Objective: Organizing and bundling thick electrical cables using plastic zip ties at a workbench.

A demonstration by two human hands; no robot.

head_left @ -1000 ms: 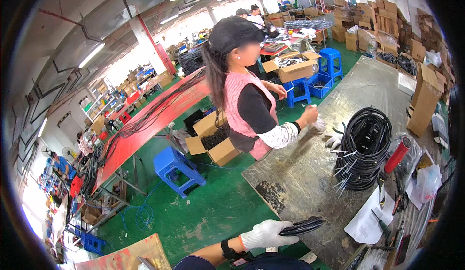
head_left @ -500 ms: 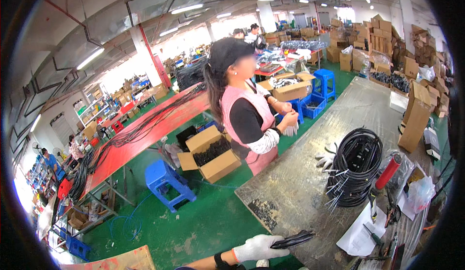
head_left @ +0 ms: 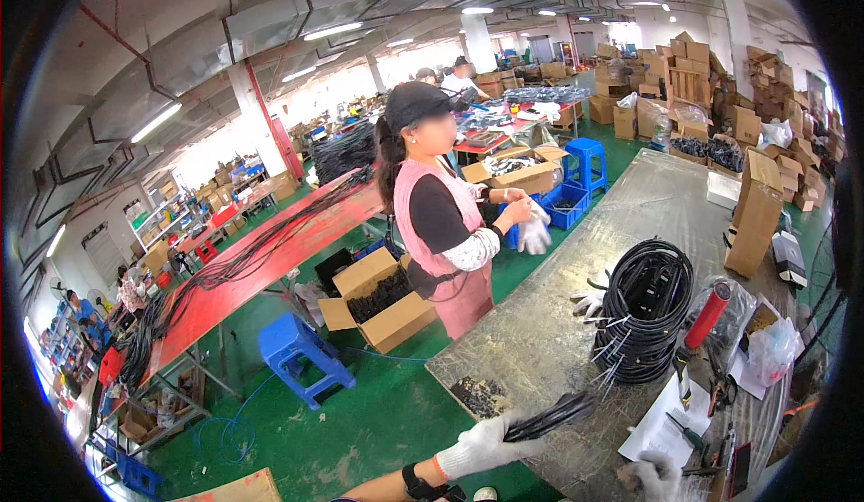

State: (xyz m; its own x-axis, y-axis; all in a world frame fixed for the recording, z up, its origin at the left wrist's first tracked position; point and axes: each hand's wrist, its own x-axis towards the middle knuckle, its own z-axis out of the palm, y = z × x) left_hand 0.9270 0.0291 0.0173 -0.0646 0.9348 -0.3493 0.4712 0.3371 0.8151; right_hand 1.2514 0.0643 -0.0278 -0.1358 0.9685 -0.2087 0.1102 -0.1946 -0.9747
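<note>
Left hand (head_left: pixel 481 446), in a white work glove, was closed around a short bundle of black cables (head_left: pixel 549 416), gripping it near one end so the rest stuck out over the near edge of the grey metal table (head_left: pixel 648 205). Right hand (head_left: pixel 655 477), also gloved, sat low at the frame edge beside white paper sheets (head_left: pixel 661 425); we could not tell whether it was open or closed (mostly cut off).

We judged the step in hand to be handling one gathered bundle at the table edge, held clear of the surface. The next move, in our judgement, called for the right hand to come up to the free end while the left kept its grip, so the strands would not splay.

Further out lay a large coil of black cable (head_left: pixel 643 309) with white tips, well apart from the bundle, and a red-handled tool (head_left: pixel 706 315) just beside it. Across the table a co-worker in a pink vest (head_left: pixel 441 232) was handling white gloves (head_left: pixel 533 232).
</note>
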